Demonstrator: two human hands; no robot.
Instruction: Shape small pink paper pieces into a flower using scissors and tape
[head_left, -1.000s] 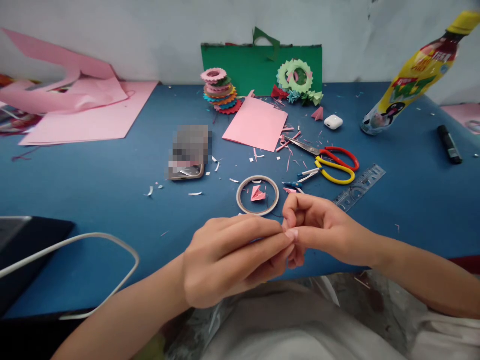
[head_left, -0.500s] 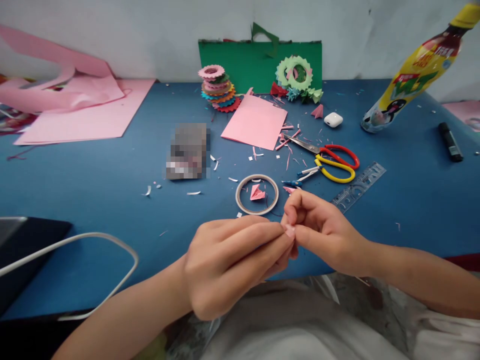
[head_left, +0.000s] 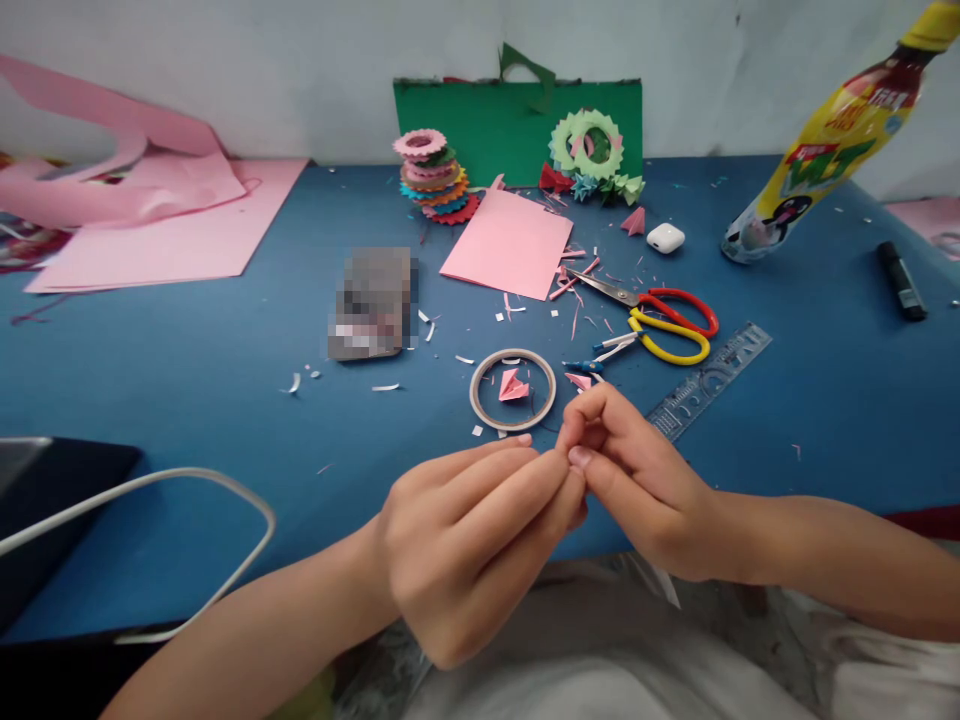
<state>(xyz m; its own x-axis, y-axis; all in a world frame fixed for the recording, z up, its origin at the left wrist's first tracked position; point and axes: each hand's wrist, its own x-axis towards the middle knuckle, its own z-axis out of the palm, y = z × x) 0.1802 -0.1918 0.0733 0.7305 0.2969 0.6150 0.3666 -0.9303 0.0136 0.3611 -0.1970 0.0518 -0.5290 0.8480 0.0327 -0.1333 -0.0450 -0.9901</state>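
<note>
My left hand [head_left: 472, 545] and my right hand [head_left: 641, 485] meet fingertip to fingertip over the near edge of the table. Both are closed in a pinch, and whatever lies between the tips is hidden by the fingers. Just beyond them, a roll of tape [head_left: 475, 402] lies flat, with a small folded pink paper piece [head_left: 513, 385] inside its ring. Another small pink folded piece [head_left: 578, 381] is beside my right fingers. Scissors [head_left: 673, 345] with red and yellow handles and a clear ruler [head_left: 709, 380] lie farther right.
Pink paper [head_left: 510, 245] and scraps lie mid-table. Behind stand stacked paper rings [head_left: 433, 180] and a green board [head_left: 472, 125]. A bottle [head_left: 825, 140], a white earbud case [head_left: 665, 238] and a black marker [head_left: 900, 280] are right. A white cable [head_left: 187, 472] curves at left.
Both hands have dropped slightly toward me, still pinched together. The fingers of my left hand have shifted, with one fingertip now showing near the tape. The table items stay put.
</note>
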